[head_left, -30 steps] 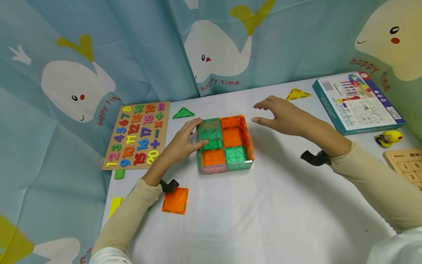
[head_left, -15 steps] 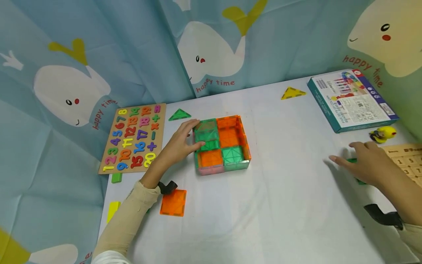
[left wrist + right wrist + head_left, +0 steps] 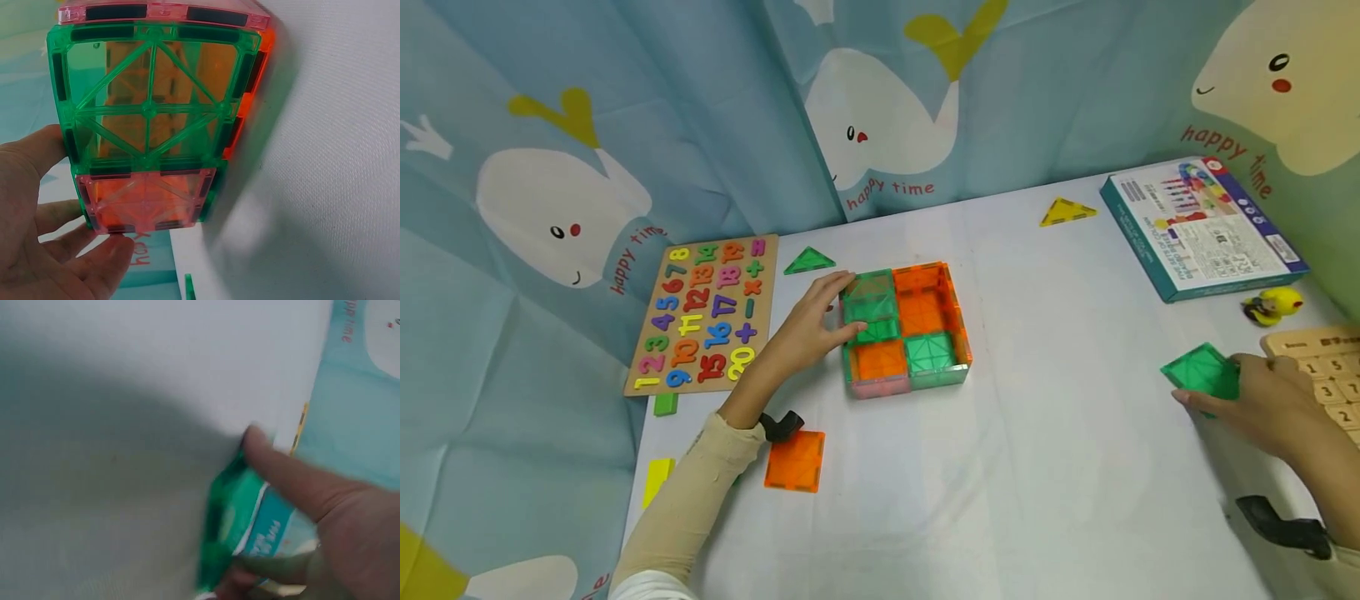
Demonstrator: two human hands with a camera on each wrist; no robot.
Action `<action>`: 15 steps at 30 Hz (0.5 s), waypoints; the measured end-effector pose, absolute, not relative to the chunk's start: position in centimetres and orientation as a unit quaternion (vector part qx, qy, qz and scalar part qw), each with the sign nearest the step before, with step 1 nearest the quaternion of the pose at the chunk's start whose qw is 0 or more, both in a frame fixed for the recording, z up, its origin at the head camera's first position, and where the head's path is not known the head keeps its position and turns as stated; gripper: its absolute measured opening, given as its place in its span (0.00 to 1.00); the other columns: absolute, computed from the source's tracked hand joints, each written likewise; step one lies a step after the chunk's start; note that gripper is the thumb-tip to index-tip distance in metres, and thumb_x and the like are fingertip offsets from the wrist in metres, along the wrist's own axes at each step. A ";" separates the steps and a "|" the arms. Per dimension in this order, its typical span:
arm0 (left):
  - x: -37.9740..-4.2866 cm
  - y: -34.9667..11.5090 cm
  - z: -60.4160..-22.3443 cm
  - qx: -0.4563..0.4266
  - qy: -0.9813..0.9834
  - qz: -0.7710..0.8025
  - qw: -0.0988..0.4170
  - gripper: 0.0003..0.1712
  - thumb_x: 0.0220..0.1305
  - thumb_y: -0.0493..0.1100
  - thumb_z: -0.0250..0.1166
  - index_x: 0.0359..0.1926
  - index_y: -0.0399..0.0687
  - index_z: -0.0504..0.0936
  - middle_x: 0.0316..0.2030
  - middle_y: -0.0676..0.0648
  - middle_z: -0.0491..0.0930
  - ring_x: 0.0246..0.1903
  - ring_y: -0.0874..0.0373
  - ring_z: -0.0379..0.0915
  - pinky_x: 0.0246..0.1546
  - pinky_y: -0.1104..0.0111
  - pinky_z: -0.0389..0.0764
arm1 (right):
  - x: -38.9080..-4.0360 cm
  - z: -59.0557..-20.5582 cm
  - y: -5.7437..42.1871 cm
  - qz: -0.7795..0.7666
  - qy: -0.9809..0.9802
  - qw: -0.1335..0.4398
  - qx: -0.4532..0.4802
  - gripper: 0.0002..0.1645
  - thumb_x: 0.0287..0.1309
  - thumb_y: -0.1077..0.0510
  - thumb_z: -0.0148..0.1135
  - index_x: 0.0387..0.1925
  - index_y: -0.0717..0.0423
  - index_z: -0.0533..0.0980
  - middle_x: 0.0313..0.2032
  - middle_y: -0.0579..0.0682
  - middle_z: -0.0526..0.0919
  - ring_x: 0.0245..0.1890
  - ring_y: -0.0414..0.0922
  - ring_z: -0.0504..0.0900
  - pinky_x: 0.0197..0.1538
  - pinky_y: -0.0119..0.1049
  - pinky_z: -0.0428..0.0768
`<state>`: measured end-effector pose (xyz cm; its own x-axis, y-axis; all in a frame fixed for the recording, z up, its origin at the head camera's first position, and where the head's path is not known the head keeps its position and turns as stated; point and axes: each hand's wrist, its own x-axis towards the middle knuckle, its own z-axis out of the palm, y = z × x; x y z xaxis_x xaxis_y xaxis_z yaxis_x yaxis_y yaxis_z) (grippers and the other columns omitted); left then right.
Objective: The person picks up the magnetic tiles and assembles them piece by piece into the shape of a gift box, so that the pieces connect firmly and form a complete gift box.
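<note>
The right hand [image 3: 1273,406] now pinches a green tile [image 3: 1206,372] that a moment ago lay mostly hidden beneath it. The left hand [image 3: 808,335] grips the box [image 3: 937,377], just right of its fingers, as before; I'd judge another piece is in hand while the box stays steadied.

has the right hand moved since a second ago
Yes: in the head view, the right hand has gone from near the tile box, rightward and lower in frame, to beside the wooden number board, where it holds a green tile.
</note>
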<state>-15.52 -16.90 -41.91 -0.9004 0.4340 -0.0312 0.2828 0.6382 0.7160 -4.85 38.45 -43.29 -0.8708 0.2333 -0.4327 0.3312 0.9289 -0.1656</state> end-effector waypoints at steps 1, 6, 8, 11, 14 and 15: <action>-15.5 -16.9 -41.9 0.199 0.900 0.375 0.101 0.46 0.73 0.51 0.70 0.83 0.48 0.58 0.82 0.42 0.52 0.71 0.40 0.67 0.70 0.46 0.74 | -4.9 -43.6 38.6 -0.139 0.964 0.192 0.118 0.69 0.66 0.30 0.66 0.68 0.92 0.51 0.53 0.89 0.53 0.50 0.76 0.58 0.45 0.69 0.73; -15.5 -16.8 -41.9 0.201 0.900 0.373 0.101 0.45 0.74 0.51 0.69 0.83 0.49 0.58 0.82 0.43 0.52 0.71 0.40 0.67 0.70 0.46 0.74 | -6.7 -43.9 37.9 -0.180 0.973 0.146 0.009 0.60 0.62 0.38 0.75 0.69 0.82 0.58 0.58 0.89 0.55 0.51 0.78 0.61 0.45 0.73 0.72; -15.5 -16.9 -41.8 0.202 0.900 0.372 0.101 0.45 0.74 0.51 0.69 0.83 0.49 0.58 0.82 0.43 0.52 0.72 0.40 0.67 0.71 0.47 0.74 | -8.1 -43.4 37.0 -0.181 0.972 0.145 -0.024 0.57 0.61 0.40 0.76 0.69 0.79 0.60 0.61 0.88 0.56 0.53 0.79 0.62 0.47 0.75 0.72; -15.5 -16.9 -41.7 0.200 0.901 0.371 0.103 0.45 0.73 0.51 0.70 0.83 0.49 0.58 0.82 0.43 0.52 0.72 0.40 0.66 0.71 0.47 0.73 | -10.8 -42.1 34.6 -0.198 0.967 0.142 -0.074 0.55 0.59 0.42 0.78 0.72 0.72 0.63 0.64 0.83 0.59 0.58 0.78 0.63 0.50 0.76 0.71; -15.5 -17.0 -41.7 0.198 0.900 0.373 0.106 0.46 0.73 0.52 0.69 0.83 0.49 0.58 0.82 0.44 0.52 0.73 0.41 0.65 0.72 0.47 0.72 | -13.5 -40.2 31.2 -0.206 0.962 0.124 -0.127 0.53 0.58 0.42 0.80 0.73 0.66 0.66 0.66 0.78 0.64 0.62 0.74 0.66 0.55 0.74 0.71; -15.6 -16.9 -41.7 0.197 0.900 0.373 0.107 0.46 0.73 0.52 0.69 0.83 0.49 0.58 0.82 0.44 0.52 0.73 0.41 0.65 0.72 0.46 0.72 | -14.4 -39.6 29.9 -0.209 0.959 0.120 -0.145 0.53 0.57 0.42 0.80 0.73 0.64 0.67 0.66 0.75 0.65 0.63 0.72 0.66 0.57 0.73 0.70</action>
